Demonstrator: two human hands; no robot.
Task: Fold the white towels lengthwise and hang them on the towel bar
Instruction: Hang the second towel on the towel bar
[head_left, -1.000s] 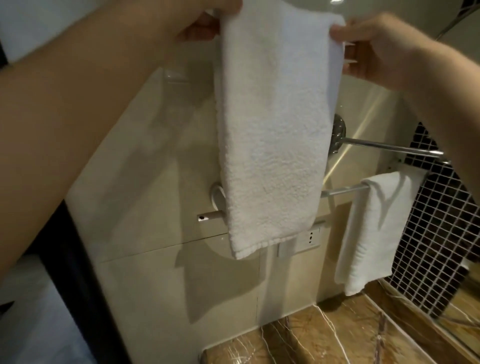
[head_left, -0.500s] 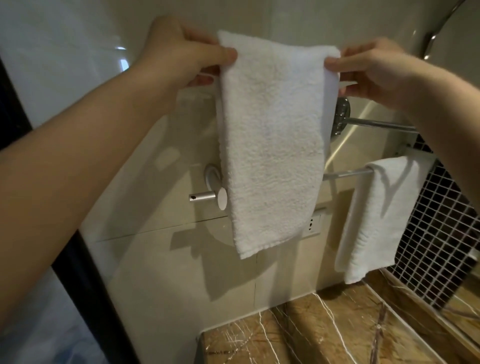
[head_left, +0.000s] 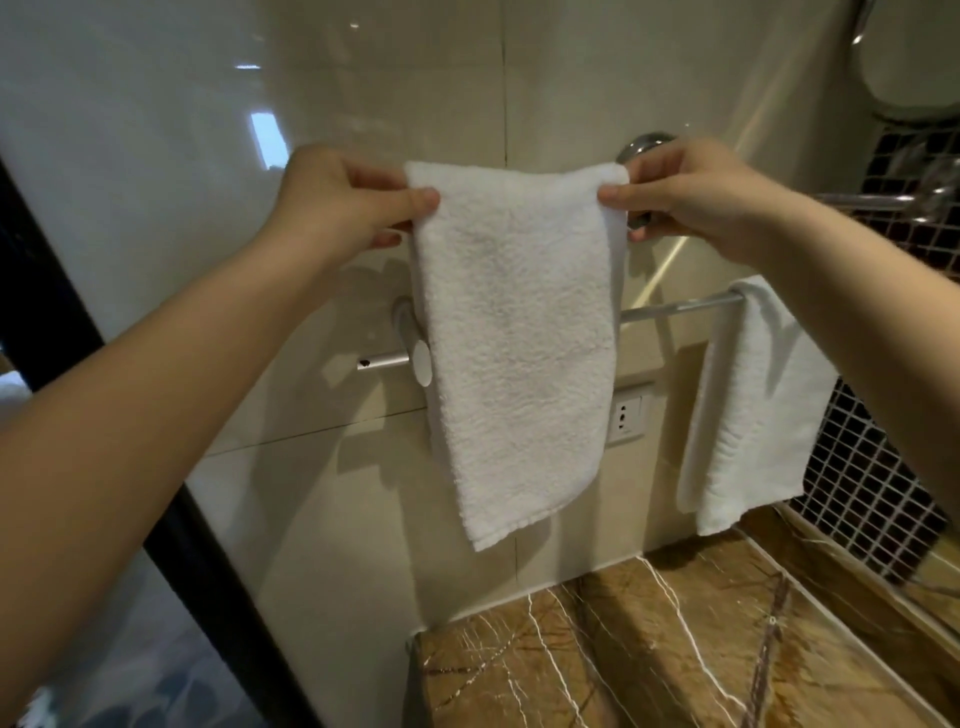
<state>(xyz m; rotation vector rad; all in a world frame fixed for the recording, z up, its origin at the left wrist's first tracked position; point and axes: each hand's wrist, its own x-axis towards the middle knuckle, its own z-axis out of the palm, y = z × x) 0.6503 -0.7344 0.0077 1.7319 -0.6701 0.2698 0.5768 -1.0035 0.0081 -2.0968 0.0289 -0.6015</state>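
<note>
- Two hands hold one folded white towel (head_left: 519, 338) up by its top corners: the left hand (head_left: 343, 202) pinches the left corner between thumb and curled fingers, and the right hand (head_left: 696, 202) pinches the right corner the same way.
- Its top edge runs level between the hands, and the long side edges drop straight to a slanted bottom hem that hangs free above the marble counter (head_left: 649, 649).
- Behind it the towel bar (head_left: 675, 307) crosses the wall. Its left end and bracket show just left of the towel, and a bare stretch shows to the right. Whether cloth touches metal cannot be told.
- Farther right, a second white towel (head_left: 753, 415) is draped over the bar, well apart from the held one.
- A wall socket (head_left: 628, 415) sits below the bare stretch of bar.
</note>
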